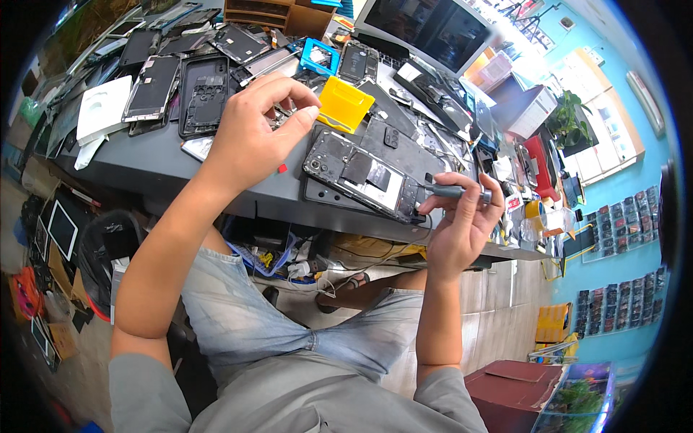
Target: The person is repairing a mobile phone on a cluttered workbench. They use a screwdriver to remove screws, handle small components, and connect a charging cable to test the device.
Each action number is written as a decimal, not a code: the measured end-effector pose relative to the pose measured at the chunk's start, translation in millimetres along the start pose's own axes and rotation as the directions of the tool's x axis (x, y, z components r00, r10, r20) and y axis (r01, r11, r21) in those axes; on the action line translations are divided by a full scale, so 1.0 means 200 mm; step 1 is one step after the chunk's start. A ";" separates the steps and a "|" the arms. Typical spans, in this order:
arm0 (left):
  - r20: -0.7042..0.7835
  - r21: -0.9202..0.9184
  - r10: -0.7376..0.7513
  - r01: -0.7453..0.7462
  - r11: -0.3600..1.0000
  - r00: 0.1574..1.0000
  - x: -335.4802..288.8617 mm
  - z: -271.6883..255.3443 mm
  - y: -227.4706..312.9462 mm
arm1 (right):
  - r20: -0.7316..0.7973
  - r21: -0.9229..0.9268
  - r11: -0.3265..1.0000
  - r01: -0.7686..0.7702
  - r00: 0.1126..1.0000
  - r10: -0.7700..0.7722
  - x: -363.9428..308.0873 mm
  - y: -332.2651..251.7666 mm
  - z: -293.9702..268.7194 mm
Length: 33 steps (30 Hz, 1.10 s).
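Two bare hands worked over a dark grey table (148, 155) crowded with phone parts. An opened, black, rectangular smartphone (333, 160) lay close to the table's front edge, between the hands, on top of a dark, flat slab (321, 193). The work looked partway through: the phone's back was already off and its insides lay bare, while most inner parts still seemed to be seated, and no cover had yet been closed over them. How many fasteners remained was too small to tell. The phone sat at a slant, its camera end to the left and its other end nearer the front edge; a loose black flap (357, 169) covered part of its middle, beside a pale silver-white, rectangular panel (393, 191), probably the battery. The right hand (462, 231) had its grip closed around a slim grey screwdriver (451, 191), pointed at the phone's right end; whether the tip touched could not be told. The left hand (256, 133) was raised, thumb and fingers curled together just beside a bright yellow, flat-sided plastic box (345, 105); whether its grip held something small could not be told.
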<state>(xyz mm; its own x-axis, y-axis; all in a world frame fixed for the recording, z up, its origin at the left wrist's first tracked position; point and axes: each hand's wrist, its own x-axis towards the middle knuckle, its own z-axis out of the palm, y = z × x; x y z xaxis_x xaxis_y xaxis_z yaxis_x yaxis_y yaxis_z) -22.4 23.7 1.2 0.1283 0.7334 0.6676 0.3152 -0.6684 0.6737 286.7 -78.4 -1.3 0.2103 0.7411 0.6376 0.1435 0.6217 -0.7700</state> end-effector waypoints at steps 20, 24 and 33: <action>0.019 -0.011 -0.020 0.020 1.000 1.000 0.00 -0.01 0.01 | 0.026 -0.140 0.990 0.033 0.999 -0.030 -0.02 0.03 0.01; 0.021 -0.008 -0.018 0.018 1.000 1.000 0.00 0.00 0.01 | 0.011 -0.144 0.990 0.006 1.000 -0.004 -0.01 0.02 0.02; 0.020 -0.002 -0.010 0.010 1.000 1.000 0.00 -0.01 0.01 | 0.125 -0.245 0.969 -0.023 0.991 0.056 0.08 -0.07 0.01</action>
<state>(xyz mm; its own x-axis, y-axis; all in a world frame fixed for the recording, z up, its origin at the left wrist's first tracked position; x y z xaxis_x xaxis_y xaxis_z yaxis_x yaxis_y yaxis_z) -23.2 23.0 2.5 0.1434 0.7425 0.6543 0.3145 -0.6611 0.6812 285.9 -75.0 19.0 0.0951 0.8005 0.5917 0.3711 0.5231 -0.7672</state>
